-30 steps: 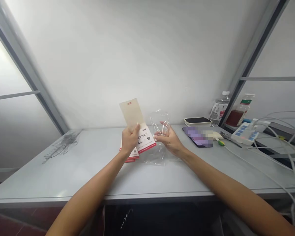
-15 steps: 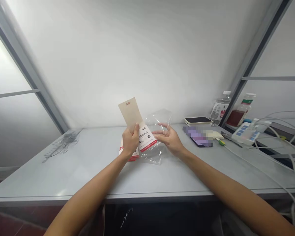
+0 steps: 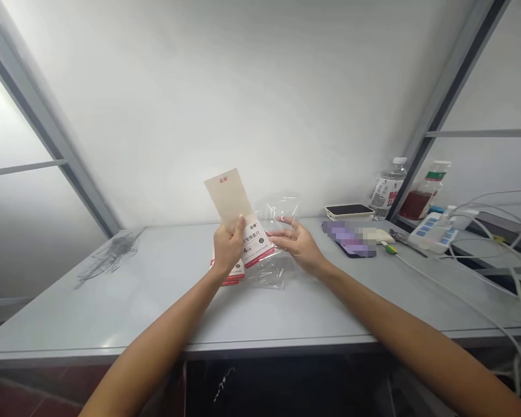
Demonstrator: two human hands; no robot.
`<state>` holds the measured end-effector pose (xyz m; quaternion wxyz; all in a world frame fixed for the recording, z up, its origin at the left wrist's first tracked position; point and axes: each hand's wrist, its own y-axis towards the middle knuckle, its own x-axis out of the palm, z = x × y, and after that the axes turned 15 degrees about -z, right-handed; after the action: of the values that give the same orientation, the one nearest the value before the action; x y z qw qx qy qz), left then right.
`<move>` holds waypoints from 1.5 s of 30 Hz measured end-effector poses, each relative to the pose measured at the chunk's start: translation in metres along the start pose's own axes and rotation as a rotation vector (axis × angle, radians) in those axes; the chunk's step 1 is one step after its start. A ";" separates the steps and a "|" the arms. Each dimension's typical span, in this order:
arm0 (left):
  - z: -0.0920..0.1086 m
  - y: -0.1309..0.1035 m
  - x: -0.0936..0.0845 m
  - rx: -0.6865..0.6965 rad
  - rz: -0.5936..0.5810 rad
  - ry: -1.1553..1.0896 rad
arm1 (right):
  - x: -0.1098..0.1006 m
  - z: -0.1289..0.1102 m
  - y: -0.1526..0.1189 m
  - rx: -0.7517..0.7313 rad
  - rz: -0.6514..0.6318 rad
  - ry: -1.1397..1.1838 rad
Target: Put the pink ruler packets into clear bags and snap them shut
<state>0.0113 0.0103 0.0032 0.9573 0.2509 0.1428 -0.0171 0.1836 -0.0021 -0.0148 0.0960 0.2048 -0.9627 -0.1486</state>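
My left hand (image 3: 228, 248) grips an unfolded paper card between thumb and fingers. Its plain beige panel (image 3: 229, 194) points up and away, while the white panel (image 3: 259, 242), printed with dark characters and a red band, slants down to the right. Below that hand, more red-edged cards (image 3: 234, 274) show in part; whether they are held or lie on the table I cannot tell. My right hand (image 3: 301, 246) holds a crinkled clear plastic bag (image 3: 272, 275) by its right side, fingers curved around the film. The white panel's right end overlaps the bag.
A purple pouch-like item (image 3: 349, 240), partly blurred, lies right of my hands, with a phone (image 3: 349, 212) behind it. Farther right are a clear bottle (image 3: 388, 188), a bottle of red liquid (image 3: 425, 194), a power strip (image 3: 436, 231) and cables. Dark scribbles (image 3: 113, 255) mark the table's left.
The card has shifted slightly left and up in the picture, along with my left hand. Both hands keep their holds, and the bag's folds have changed a little.
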 end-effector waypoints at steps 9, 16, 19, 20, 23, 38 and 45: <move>-0.001 -0.005 0.004 -0.162 -0.299 -0.053 | 0.006 -0.003 -0.002 -0.017 0.086 -0.021; 0.002 -0.006 0.005 -0.152 -0.569 -0.098 | 0.005 -0.004 0.000 -0.035 0.141 -0.017; 0.002 -0.005 0.003 -0.109 -0.590 -0.104 | 0.004 -0.005 -0.001 -0.004 0.093 -0.010; 0.003 -0.005 0.003 -0.101 -0.599 -0.106 | 0.004 -0.006 -0.001 0.004 0.079 -0.008; 0.004 -0.005 0.001 -0.120 -0.658 -0.111 | 0.002 -0.009 -0.001 0.016 0.063 -0.009; 0.006 -0.002 -0.002 -0.173 -0.600 -0.182 | 0.000 -0.005 0.001 0.015 0.071 0.072; 0.006 -0.001 -0.007 -0.157 -0.596 -0.096 | 0.006 -0.002 -0.001 -0.031 0.137 0.064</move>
<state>0.0063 0.0065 0.0095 0.9322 0.1225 0.1656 -0.2975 0.1788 -0.0064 -0.0123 0.1396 0.1416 -0.9685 -0.1497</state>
